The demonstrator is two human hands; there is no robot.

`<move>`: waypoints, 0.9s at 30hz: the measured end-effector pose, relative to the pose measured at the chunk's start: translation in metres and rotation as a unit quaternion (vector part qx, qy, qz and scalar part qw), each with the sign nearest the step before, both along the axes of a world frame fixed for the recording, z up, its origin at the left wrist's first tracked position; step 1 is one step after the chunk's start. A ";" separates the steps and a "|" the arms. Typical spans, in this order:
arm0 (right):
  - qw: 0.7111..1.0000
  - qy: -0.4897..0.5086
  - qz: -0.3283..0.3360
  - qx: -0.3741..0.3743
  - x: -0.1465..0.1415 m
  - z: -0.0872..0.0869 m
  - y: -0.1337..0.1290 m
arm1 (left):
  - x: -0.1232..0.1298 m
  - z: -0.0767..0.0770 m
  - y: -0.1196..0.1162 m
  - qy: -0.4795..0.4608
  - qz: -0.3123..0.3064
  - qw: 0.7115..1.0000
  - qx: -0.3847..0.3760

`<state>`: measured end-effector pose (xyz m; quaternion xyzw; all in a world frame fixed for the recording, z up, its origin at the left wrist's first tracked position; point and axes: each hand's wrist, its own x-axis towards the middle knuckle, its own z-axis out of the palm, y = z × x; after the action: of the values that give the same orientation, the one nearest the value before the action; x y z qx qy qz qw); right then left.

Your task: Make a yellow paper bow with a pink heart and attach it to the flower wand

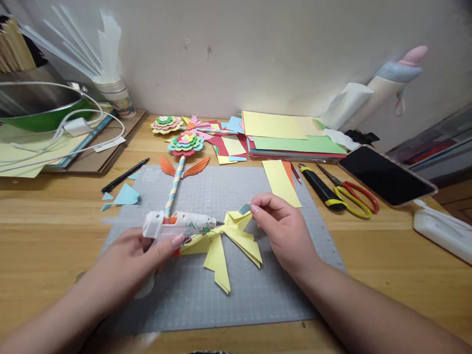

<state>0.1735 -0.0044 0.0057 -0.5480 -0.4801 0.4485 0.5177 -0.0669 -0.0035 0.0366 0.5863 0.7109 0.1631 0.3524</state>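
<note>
My left hand (pixel 145 253) is closed around a white hot glue gun (pixel 184 223), its nozzle pointing right. The nozzle tip is at the middle of a folded yellow paper piece (pixel 217 255) with several pointed arms; I cannot tell if they touch. Between the thumb and fingers of my right hand (pixel 282 228) is a small flat grey piece (pixel 244 209), just over the paper's upper right arm. The grey cutting mat (pixel 177 305) lies under the yellow paper. Behind the glue gun is a paper flower (pixel 186 142) with a striped stem and orange leaves.
A black pen (pixel 125 175) and blue paper scraps (pixel 127 194) lie left. Yellow paper strips (pixel 280 182), a black-handled cutter (pixel 320 187), pliers-like scissors (pixel 350 194) and a phone (pixel 387 174) lie right. Coloured paper (pixel 295 142) is stacked by the wall. A white cable (pixel 59 130) loops at left.
</note>
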 end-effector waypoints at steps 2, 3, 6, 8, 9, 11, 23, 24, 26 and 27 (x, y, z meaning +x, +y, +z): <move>1.000 -0.001 0.002 -0.002 0.001 -0.001 0.001 | -0.001 -0.001 0.001 0.017 -0.036 0.999 0.000; 1.000 -0.003 0.002 -0.004 0.001 -0.002 0.001 | -0.002 -0.003 0.002 0.023 -0.049 0.998 -0.011; 1.000 -0.003 0.000 -0.009 0.002 -0.004 0.002 | -0.007 -0.010 0.001 0.028 -0.058 0.997 -0.032; 1.000 -0.001 -0.002 -0.016 0.001 -0.004 0.002 | -0.011 -0.017 -0.002 0.024 -0.046 0.998 -0.027; 1.000 0.000 -0.002 -0.021 0.001 -0.005 0.002 | -0.013 -0.020 -0.004 0.022 -0.039 0.999 -0.018; 1.000 0.005 -0.001 -0.029 0.001 -0.006 0.002 | -0.016 -0.025 -0.008 0.020 -0.040 0.999 -0.004; 0.999 0.008 -0.007 -0.039 0.001 -0.008 0.003 | -0.025 -0.032 -0.015 0.069 -0.036 0.997 -0.020; 0.999 0.008 -0.007 -0.039 0.001 -0.008 0.003 | -0.025 -0.032 -0.015 0.066 -0.031 0.997 -0.019; 0.999 0.012 -0.007 -0.038 0.001 -0.008 0.003 | -0.024 -0.032 -0.015 0.061 -0.028 0.998 -0.022; 0.999 0.015 -0.006 -0.039 0.001 -0.008 0.003 | -0.023 -0.031 -0.014 0.059 -0.029 0.998 -0.024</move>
<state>0.1749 -0.0010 -0.0022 -0.5640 -0.4512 0.4715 0.5060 -0.0895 -0.0176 0.0053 0.6066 0.7171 0.1009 0.3282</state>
